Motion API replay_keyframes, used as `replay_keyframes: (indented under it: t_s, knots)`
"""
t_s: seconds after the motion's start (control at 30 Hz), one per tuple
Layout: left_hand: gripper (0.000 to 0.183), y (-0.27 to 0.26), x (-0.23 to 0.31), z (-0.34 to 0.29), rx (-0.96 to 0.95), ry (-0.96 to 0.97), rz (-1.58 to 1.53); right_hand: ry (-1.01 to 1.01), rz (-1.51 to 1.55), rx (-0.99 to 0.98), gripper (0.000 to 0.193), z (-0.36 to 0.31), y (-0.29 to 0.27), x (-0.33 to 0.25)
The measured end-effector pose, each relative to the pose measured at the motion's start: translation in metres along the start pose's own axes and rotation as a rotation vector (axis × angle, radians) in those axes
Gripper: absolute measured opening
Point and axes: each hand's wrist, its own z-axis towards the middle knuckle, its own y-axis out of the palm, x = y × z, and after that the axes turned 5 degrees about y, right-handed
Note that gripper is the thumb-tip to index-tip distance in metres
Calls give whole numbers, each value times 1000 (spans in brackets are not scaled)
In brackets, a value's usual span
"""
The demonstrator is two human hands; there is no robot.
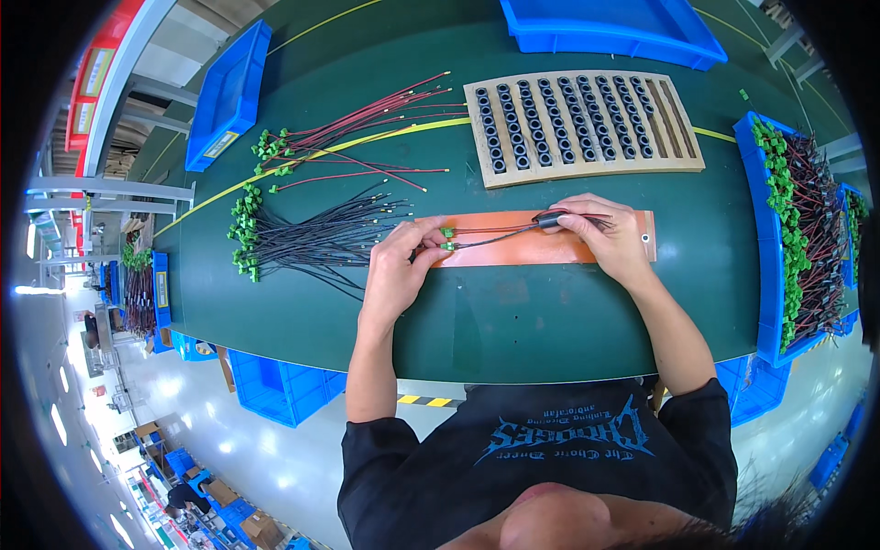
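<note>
Green counter, factory floor. Left hand pinching green connectors, right hand clamping black ring on wire pair, lying over orange strip. Wires looking light, floppy; gripping at connector end probably easiest.

blue bins and a wooden ring tray on the green table.

Matt dark-green bench covering is noted, smooth, with soft sheen. Flat orange strip appears matt, rubbery. Slotted tan rack looks like unfinished wood or fibreboard, loaded with black glossy rings. Blue moulded-plastic bins are seen, slightly glossy. Plastic-insulated red and black wires carry green plastic connectors.
</note>
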Motion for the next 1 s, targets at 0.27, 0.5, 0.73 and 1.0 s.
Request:
replay_keyframes:
  t_s: [0.27,0.5,0.73,1.0]
  knots:
    - [47,-6,18,19,20,343,139,44,-256,23,17,-1,-16,-16]
    - [51,59,51,60,-277,256,-155,29,-300,-1,17,-4,-16,-21]
    - [30,83,38,55,-294,274,-183,-157,-464,141,15,-24,-27,-1]
    - [26,89,36,53,-249,348,-218,-55,-293,190,10,-39,-26,-6]
